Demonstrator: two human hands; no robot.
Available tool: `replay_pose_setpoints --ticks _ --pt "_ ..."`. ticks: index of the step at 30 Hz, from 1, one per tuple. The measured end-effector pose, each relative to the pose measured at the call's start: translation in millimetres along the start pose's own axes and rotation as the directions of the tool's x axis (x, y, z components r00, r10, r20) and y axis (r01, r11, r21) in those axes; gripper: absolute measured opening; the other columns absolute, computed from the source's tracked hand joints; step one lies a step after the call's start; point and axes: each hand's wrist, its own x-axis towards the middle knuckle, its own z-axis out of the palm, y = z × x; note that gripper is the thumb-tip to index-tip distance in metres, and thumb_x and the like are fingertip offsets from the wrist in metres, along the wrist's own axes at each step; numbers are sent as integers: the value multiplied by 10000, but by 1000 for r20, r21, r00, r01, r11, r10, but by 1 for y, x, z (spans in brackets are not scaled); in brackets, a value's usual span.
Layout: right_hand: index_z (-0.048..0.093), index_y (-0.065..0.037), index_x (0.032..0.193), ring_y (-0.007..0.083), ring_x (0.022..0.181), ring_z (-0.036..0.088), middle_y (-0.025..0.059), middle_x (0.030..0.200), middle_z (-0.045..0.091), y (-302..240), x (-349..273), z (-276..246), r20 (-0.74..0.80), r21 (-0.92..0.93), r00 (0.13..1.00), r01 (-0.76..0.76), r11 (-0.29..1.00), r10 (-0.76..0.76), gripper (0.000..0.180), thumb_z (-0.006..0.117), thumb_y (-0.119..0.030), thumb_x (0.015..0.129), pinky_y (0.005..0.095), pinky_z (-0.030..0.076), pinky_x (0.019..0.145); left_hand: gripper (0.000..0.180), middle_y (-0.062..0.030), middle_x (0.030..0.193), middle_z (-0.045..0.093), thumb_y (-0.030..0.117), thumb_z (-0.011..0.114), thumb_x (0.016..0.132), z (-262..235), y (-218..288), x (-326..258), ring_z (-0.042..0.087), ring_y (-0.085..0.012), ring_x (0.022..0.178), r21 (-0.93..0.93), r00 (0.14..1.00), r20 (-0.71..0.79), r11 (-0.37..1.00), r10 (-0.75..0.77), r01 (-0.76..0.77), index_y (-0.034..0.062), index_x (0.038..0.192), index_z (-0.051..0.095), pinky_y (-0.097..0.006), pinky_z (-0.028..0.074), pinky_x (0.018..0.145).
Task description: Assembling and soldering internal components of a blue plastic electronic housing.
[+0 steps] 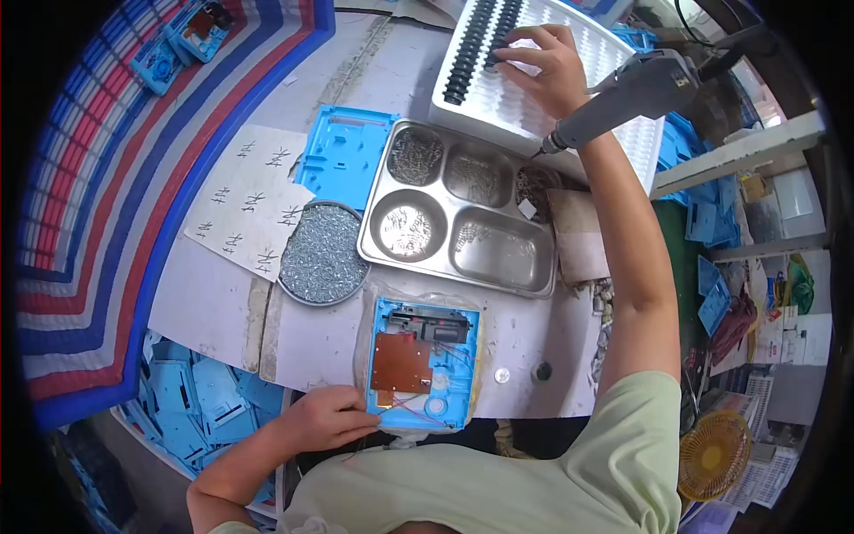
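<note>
In front of me on the table lies an open blue plastic casing (455, 383) with a brown circuit board (400, 363), a black module (431, 324) and thin wires inside. My left hand (334, 416) is closed at the casing's lower left corner, fingertips on its edge. At the far right, my right hand (543, 67) reaches over a white ribbed tray (569, 31) holding rows of small black parts (471, 58). Its fingers are pinched at the inner row, seemingly around one black part. An electric screwdriver (614, 102) hangs over my right forearm.
A steel compartment tray (458, 209) with small metal pieces sits mid-table. Left of it are a round dish of screws (325, 254), a blue panel (342, 156) and a marked paper sheet (240, 205). Blue casings (200, 400) fill a bin at lower left; a yellow fan (713, 456) stands right.
</note>
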Motion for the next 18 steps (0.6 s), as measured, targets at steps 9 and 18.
replay_pose_setpoints --ticks 9,18 --pt "718 -83 887 241 1068 613 15 1063 709 -2 1 20 -113 -26 993 14 1000 -17 53 728 -126 857 380 520 854 182 -48 803 607 113 849 760 2 -10 -3 624 -230 678 28 998 -21 998 52 -52 94 912 751 -341 491 575" --pt "646 9 1098 229 937 654 91 1036 696 -186 -152 -148 179 927 428 -375 -7 886 160 590 -107 1003 342 522 869 217 -84 841 582 77 810 776 5 -8 -1 619 -278 751 -2 1000 0 1000 25 -25 71 969 712 -387 507 646"
